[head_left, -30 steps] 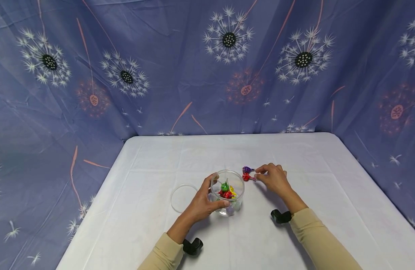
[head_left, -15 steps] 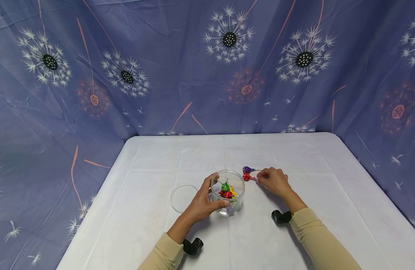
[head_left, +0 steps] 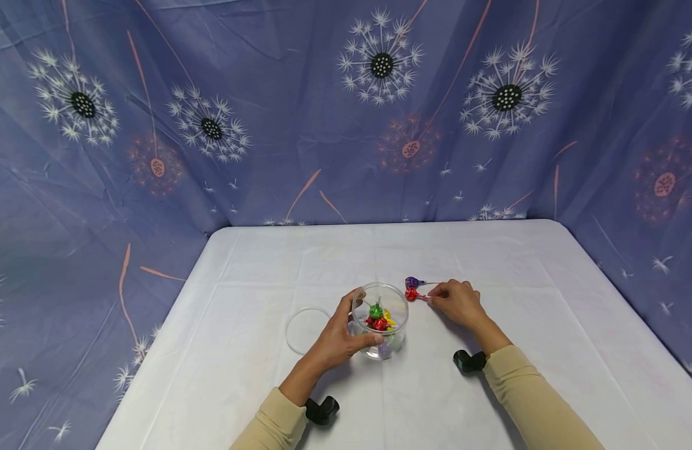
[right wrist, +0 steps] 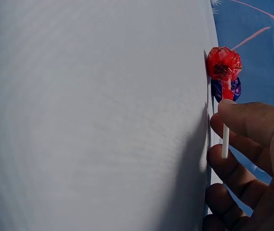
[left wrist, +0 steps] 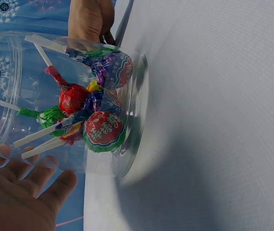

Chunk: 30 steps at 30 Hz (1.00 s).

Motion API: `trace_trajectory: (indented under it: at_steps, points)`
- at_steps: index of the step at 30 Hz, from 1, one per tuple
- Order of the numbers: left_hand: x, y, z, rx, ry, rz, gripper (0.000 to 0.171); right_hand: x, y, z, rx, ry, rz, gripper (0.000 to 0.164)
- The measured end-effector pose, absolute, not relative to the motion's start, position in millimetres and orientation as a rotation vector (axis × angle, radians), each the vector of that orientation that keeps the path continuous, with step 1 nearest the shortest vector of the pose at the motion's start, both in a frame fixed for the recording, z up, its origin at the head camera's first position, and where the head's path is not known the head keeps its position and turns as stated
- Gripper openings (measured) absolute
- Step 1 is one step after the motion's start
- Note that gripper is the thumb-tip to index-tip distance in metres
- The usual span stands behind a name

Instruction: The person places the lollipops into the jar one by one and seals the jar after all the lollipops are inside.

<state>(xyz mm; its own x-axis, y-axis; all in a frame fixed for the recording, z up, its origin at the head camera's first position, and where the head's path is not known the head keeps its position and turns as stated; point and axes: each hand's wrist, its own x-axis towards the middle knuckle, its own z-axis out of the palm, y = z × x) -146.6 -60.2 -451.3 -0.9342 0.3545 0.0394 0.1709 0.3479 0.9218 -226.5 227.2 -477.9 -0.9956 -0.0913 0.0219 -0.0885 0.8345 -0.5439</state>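
My left hand holds a clear plastic jar, fingers and thumb around its sides. Inside the jar sit several wrapped lollipops, among them a green lollipop and a red-and-green one; white sticks poke toward the mouth in the left wrist view. To the right of the jar, my right hand pinches the stick of a red lollipop between thumb and fingers. Just beyond it lies a purple lollipop, mostly hidden behind the red one in the right wrist view.
A clear round lid lies on the white-covered table left of the jar, partly behind the left hand. Blue patterned cloth hangs behind the table and at both sides. Black devices are on both wrists.
My right hand has drawn slightly back and its fingers have closed in on the red lollipop's stick, uncovering the purple one's stick. Left hand and jar stay in place.
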Motion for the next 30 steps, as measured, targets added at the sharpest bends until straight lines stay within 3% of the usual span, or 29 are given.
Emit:
trace_trajectory:
  at_steps: [17,25,30]
  points:
    - [-146,-60,-450,0.474,2.430,1.643,0.090,-221,232,-474,-0.157,3.028,-0.986,0.010]
    - [-131,-58,-415,0.461,2.399,1.661,0.087,-217,232,-463,-0.187,3.065,-1.081,0.013]
    - [-136,-58,-427,0.445,2.404,1.645,0.087,-213,229,-449,-0.185,3.063,-1.139,0.013]
